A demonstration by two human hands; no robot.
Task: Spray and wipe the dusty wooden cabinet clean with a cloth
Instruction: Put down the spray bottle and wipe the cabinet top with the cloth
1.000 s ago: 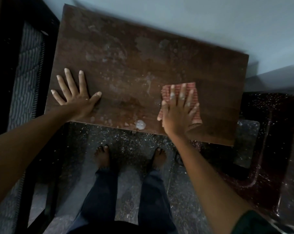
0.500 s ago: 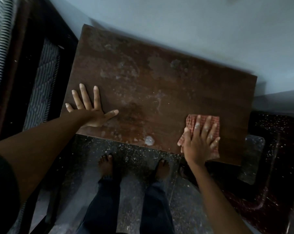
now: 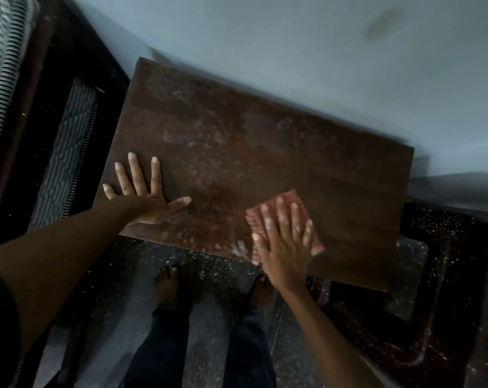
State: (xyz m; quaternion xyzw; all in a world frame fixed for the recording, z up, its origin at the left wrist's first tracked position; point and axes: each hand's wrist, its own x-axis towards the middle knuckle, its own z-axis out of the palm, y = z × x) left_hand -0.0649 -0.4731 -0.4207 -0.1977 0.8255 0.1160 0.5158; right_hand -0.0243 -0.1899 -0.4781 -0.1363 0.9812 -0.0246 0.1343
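- Pale blue-grey wall (image 3: 293,65) fills the upper part of the view, and the cabinet's far edge stands against it.
- Dark speckled floor (image 3: 209,278) lies below, with the person's bare feet (image 3: 165,284) planted just before the cabinet's near edge, close enough to lean over it.
- Only the brown top of the wooden cabinet (image 3: 307,163) shows. Pale dusty smears cover its left and middle, while the right part looks darker and cleaner, so the wiping seems well begun but not done.
- The left hand (image 3: 144,197) lies flat near the front left corner, fingers spread wide and holding nothing. It most likely props the leaning body.
- The right hand (image 3: 285,239) lies flat on the cloth with fingers straight and slightly apart, pressing rather than gripping, which spreads the push over the whole pad.
- The reddish checked cloth (image 3: 287,197), folded to a pad, sits on the cabinet top near the front edge, right of the middle, about where dusty wood meets cleaner wood.
- A small white blob (image 3: 241,247) sits just left of the cloth at the front edge. Whether it is spray or wet dust I cannot tell.
- No spray bottle is in view.
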